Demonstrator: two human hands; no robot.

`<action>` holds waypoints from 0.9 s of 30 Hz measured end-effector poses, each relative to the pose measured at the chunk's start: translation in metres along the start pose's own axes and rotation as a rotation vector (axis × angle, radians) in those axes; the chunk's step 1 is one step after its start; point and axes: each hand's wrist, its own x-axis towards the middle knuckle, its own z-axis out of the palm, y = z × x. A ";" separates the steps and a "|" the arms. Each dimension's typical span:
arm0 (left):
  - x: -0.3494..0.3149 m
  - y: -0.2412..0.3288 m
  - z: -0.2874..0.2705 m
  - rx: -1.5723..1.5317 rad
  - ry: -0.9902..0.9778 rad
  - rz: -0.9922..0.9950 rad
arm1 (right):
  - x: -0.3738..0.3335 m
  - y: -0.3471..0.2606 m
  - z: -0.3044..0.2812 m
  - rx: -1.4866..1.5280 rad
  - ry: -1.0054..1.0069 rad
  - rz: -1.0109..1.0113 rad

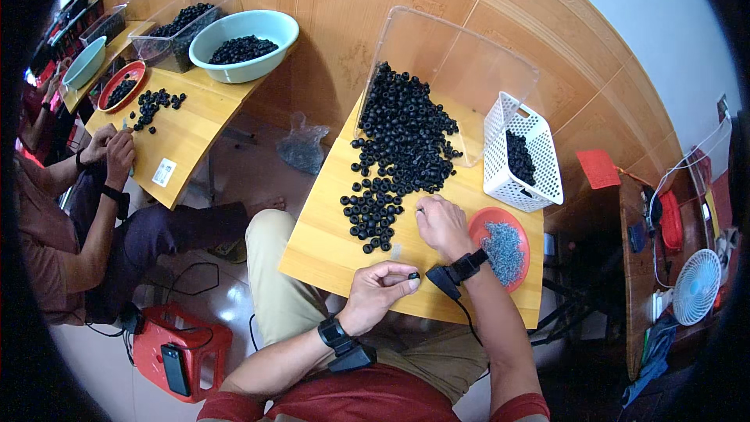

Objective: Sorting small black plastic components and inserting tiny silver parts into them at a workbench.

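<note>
Between the thumb and fingertips of my left hand (372,297) is a small round black piece (413,275), held near the table's front edge. My right hand (443,225) rests over the table beside the loose pieces, its fingers curled and pinched; what they hold, if anything, is hidden. A large pile of black ring-shaped pieces (402,121) spreads from a tipped clear plastic bin (461,59) toward me. Beside my right wrist, a red plate (495,214) holds many tiny grey-blue parts (505,252), too small to name.
At the right of the yellow table (312,246) a white perforated basket (508,193) contains more black pieces. To the left, another person (70,242) works at a second table (199,129) with a pale green basin (269,66). A red stool (211,344) stands on the floor.
</note>
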 end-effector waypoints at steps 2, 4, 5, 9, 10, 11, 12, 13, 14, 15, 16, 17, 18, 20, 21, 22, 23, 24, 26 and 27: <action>0.000 0.000 0.000 0.048 0.010 0.016 | -0.008 0.002 0.001 -0.008 0.004 -0.044; -0.001 0.002 0.000 0.042 0.012 0.010 | -0.018 0.004 0.004 0.017 0.024 -0.103; -0.002 0.002 0.000 0.039 0.014 0.003 | -0.022 0.006 0.003 0.016 0.024 -0.104; -0.002 0.002 -0.002 0.043 0.013 0.021 | -0.038 0.010 0.000 0.182 0.080 -0.158; -0.002 0.002 -0.001 0.055 0.018 0.034 | -0.041 0.012 0.002 0.261 0.138 -0.173; -0.002 0.002 -0.001 0.068 0.023 0.047 | -0.046 0.013 0.002 0.262 0.141 -0.170; -0.001 0.001 -0.001 0.070 0.023 0.046 | -0.050 0.010 0.000 0.473 0.033 -0.015; -0.001 0.000 -0.002 0.070 0.032 0.060 | -0.054 0.008 -0.002 0.680 -0.078 0.143; 0.000 -0.001 -0.002 0.071 0.040 0.073 | -0.058 0.008 -0.002 0.683 -0.077 0.143; 0.000 0.000 -0.001 0.072 0.038 0.071 | -0.063 0.008 -0.004 0.899 -0.131 0.165; 0.000 0.003 0.001 0.101 0.038 0.079 | -0.067 0.008 -0.007 1.116 -0.186 0.186; 0.001 0.004 0.002 0.130 0.040 0.086 | -0.072 0.007 -0.011 1.118 -0.184 0.189; 0.002 0.004 0.002 0.133 0.041 0.084 | -0.077 0.002 -0.019 1.182 -0.222 0.172; 0.003 0.003 0.002 0.185 0.043 0.130 | -0.083 -0.003 -0.025 1.250 -0.262 0.155; 0.003 0.002 0.003 0.187 0.040 0.125 | -0.086 -0.003 -0.026 1.256 -0.282 0.138; 0.003 0.002 0.004 0.193 0.042 0.146 | -0.089 -0.003 -0.027 1.261 -0.303 0.121; 0.004 0.002 0.006 0.199 0.045 0.167 | -0.092 -0.003 -0.029 1.265 -0.301 0.125; 0.004 0.001 0.007 0.201 0.045 0.162 | -0.094 -0.004 -0.030 1.277 -0.307 0.136; 0.004 -0.001 0.007 0.213 0.015 0.206 | -0.097 -0.006 -0.030 1.294 -0.313 0.149; 0.004 -0.001 0.008 0.215 0.015 0.202 | -0.099 -0.005 -0.029 1.304 -0.303 0.142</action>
